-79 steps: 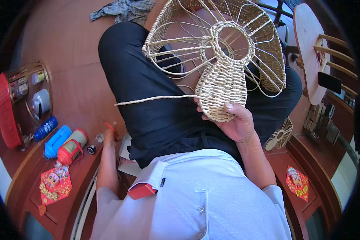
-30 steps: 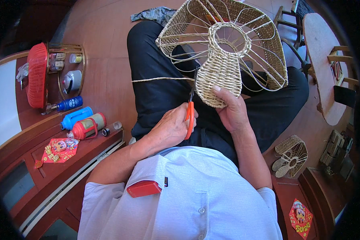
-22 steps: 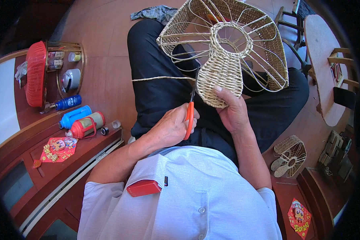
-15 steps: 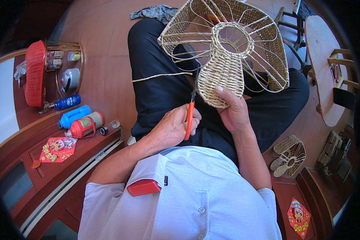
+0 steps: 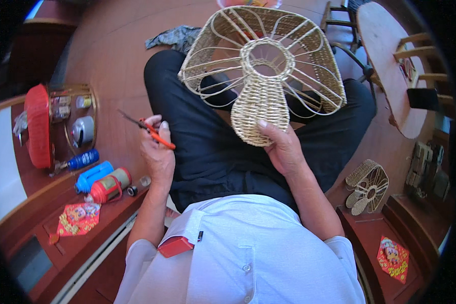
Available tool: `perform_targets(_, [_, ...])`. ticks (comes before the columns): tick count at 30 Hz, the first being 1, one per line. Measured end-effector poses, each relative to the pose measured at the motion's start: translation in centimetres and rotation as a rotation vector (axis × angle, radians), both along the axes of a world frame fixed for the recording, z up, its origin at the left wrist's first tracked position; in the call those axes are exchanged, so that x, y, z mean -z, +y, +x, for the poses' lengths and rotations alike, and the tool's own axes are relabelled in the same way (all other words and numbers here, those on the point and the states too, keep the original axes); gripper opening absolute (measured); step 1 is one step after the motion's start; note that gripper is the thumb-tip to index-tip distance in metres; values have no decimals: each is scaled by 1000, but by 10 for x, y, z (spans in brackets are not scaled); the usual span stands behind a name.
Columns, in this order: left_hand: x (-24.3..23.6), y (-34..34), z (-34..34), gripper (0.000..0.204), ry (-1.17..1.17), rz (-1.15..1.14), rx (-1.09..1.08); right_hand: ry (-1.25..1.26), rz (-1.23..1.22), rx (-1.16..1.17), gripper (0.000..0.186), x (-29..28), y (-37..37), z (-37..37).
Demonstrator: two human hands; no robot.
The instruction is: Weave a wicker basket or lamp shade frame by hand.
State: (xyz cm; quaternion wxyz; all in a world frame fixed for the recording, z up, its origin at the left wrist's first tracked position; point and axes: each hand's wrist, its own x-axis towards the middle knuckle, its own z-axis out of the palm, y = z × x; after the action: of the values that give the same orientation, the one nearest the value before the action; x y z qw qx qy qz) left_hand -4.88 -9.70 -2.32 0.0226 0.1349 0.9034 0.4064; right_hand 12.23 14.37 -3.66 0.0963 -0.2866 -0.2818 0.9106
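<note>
My right hand [image 5: 283,148] grips the narrow end of a woven straw basket frame [image 5: 261,109], thumb on top. The piece has a tightly plaited rounded paddle, a central ring, looped wire-like spokes and a deep curved woven wall. It rests across my lap, its wall beyond my knees. Away to the left, beside my left thigh, my left hand [image 5: 158,154] is closed round scissors [image 5: 162,141] with orange handles. Their dark blades point away to the upper left, apart from the weaving.
A similar woven frame [image 5: 371,193] stands at the right. Thermos flasks [image 5: 108,185], a blue bottle [image 5: 83,159] and a kettle [image 5: 83,131] are on the left. A grey cloth [image 5: 175,37] lies beyond my left knee; a round-edged board [image 5: 382,66] is at the far right.
The scissors moved from the paddle's left edge out to the left with my left hand. The loose straw strand over my left thigh is no longer visible. My right hand keeps its grip.
</note>
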Motion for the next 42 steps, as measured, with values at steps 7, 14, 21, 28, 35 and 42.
perform_targets(7, [11, -10, -4, 8, 37, 207, 82, 26, 81, 87, 49, -7, -1, -10])
perform_targets(14, [9, 10, -46, 11, -40, 212, 157, 192, 268, 158, 42, -31, 6, -14])
perform_targets(21, [0, 37, -101, 15, 9, 220, 343, 473, 598, 492, 40, -120, 34, 20])
perform_targets(28, [-8, 53, -117, 24, 151, 82, 486, 70, 971, 687, 51, -177, 52, 201])
perform_targets(35, [-14, 57, -115, 25, 165, -17, 488, -292, 631, 1472, 52, -97, 52, 327])
perform_targets(42, [-17, 57, -116, 25, 220, 36, 581, -419, 283, 1601, 46, 68, 36, 412])
